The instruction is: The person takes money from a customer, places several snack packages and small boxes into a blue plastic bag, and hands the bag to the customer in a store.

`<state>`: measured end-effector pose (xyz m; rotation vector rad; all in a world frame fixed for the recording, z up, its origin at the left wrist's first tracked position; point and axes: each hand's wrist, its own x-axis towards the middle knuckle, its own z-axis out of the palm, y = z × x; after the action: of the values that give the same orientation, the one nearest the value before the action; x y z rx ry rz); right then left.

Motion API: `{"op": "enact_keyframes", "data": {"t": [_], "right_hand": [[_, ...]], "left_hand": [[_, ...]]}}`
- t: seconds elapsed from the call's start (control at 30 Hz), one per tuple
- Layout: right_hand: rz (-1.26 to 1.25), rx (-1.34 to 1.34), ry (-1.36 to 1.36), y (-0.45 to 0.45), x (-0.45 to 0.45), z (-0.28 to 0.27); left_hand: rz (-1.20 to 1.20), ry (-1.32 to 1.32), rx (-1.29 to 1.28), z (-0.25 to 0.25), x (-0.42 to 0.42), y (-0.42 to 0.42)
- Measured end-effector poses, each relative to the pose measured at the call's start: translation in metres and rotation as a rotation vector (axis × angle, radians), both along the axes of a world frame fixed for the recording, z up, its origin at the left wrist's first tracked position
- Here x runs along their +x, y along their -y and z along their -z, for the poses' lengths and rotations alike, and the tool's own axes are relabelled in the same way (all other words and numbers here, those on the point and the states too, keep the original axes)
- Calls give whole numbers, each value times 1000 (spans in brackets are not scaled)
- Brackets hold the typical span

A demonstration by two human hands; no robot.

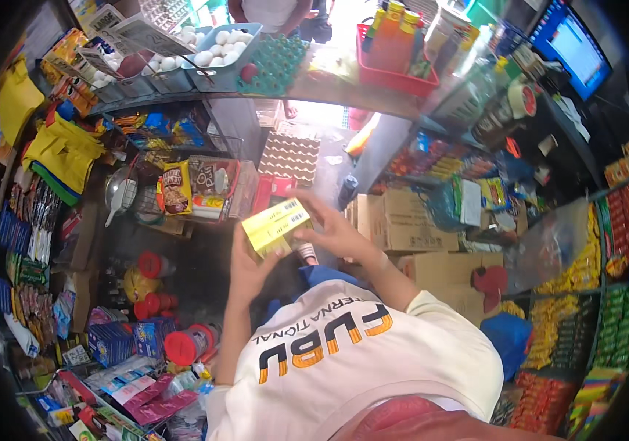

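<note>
Between my two hands are small yellow cartons (273, 226), at least two pressed side by side, with printing and barcodes on their upper faces. My left hand (254, 262) grips their left end, thumb along the near side. On the right, my right hand (331, 226) curves around the other end, its fingers over the far edge and its thumb near the front corner. The cartons are held in the air in front of my chest, slightly tilted. Their undersides are hidden.
Ahead stands a counter with blue baskets of eggs (223, 33), a green egg tray (273, 60) and a red basket of bottles (397, 85). Cardboard boxes (413, 220) are stacked at right. Red-lidded jars (182, 347) stand lower left. A person (270, 14) is beyond the counter.
</note>
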<state>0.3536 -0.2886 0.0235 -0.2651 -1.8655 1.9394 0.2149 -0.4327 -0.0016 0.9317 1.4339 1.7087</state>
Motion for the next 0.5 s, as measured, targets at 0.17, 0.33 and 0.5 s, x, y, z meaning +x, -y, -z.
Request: {"op": "enact_keyframes", "data": {"t": [0.17, 0.33, 0.5], "right_hand": [[128, 346, -81, -76, -43, -22], [120, 83, -271, -145, -67, -30], [452, 330, -302, -210, -112, -22]], "left_hand": [[-43, -103, 49, -29, -33, -91], [1, -424, 154, -74, -57, -177], [-581, -943, 548, -157, -101, -214]]}}
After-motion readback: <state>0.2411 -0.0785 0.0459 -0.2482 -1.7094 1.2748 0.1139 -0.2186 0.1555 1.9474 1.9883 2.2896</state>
